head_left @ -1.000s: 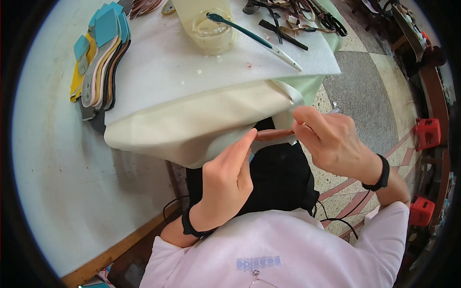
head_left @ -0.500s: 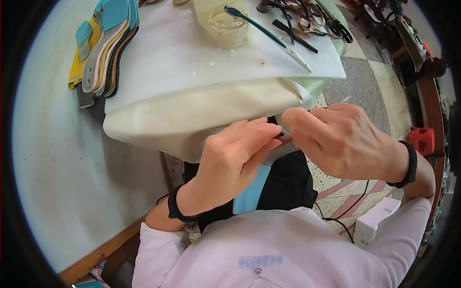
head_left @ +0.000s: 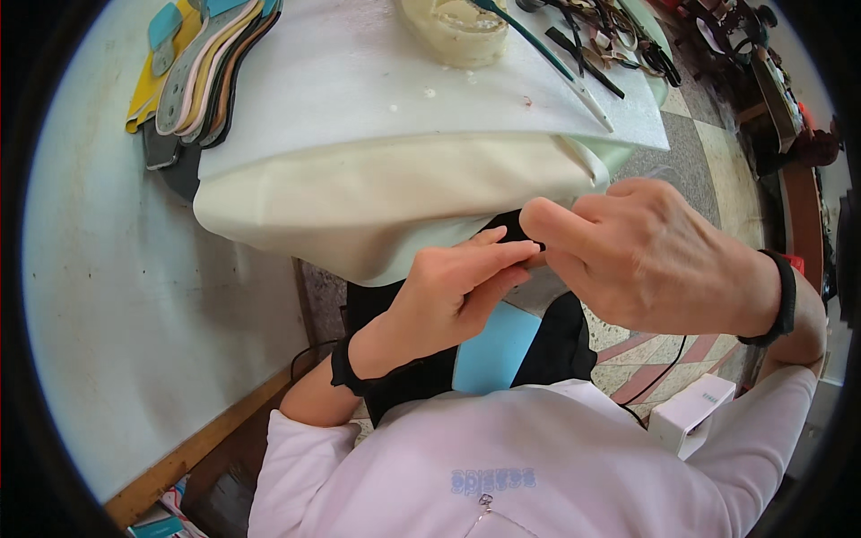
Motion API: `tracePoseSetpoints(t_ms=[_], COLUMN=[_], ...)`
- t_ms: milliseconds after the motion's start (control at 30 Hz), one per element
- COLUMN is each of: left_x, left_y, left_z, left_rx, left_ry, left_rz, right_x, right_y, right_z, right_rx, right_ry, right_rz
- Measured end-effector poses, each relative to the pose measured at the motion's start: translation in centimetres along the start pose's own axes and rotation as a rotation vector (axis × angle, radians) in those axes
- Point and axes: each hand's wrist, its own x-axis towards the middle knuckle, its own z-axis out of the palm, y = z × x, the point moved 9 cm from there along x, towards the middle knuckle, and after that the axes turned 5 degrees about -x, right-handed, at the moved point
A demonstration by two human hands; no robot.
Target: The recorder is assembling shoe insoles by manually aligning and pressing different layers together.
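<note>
Left hand: the person's left hand is angled up to the right, its fingers held close together and nearly straight, with the thumb underneath; fingertips and thumb are narrowed on a small brown strip.
Right hand: the right hand, knuckles upward, has its fingers curled in tightly around the strip's other end; the exact contact is hidden behind them.
Brown strip: only a sliver shows, bridging the narrow gap between the hands, above the lap and just off the table's near edge.
Wrists: a black band circles the right wrist, and another dark band the left.
Lap: a light-blue panel lies over black trousers, below the left hand; its upper end is partly covered.
Table edge: a smooth cream sheet drapes over the side facing the person.
Tabletop: beyond it, on white foam, stands a pale tub with crusted residue; a teal-and-white toothbrush slants from the tub down to the right.
Far right of table: dark straps in a loose tangle.
Far left of table: layered insoles in grey, pink, yellow, brown and black, beside yellow material.
Floor, right: a white box near the person's right sleeve.
</note>
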Motion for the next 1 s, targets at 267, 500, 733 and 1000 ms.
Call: tracePoseSetpoints(t_ms=[267, 500, 733, 1000], left_x=[-0.4, -0.1, 1.5, 1.6], left_y=[-1.3, -0.9, 0.6, 1.2], left_z=[0.0, -0.1, 0.5, 2.2], left_rx=[-0.055, 0.081, 0.081, 0.232], left_ry=[-0.019, 0.015, 0.053, 0.002], left_rz=[-0.077, -0.025, 0.108, 0.201], right_x=[0.9, 1.4, 1.5, 0.2], right_y=[0.4, 0.3, -0.5, -1.1], right_z=[0.6, 1.0, 1.7, 0.8], right_rx=[-0.048, -0.11, -0.249, -0.308], right_ry=[-0.039, -0.08, -0.151, -0.158], right_rz=[0.008, -0.025, -0.07, -0.044])
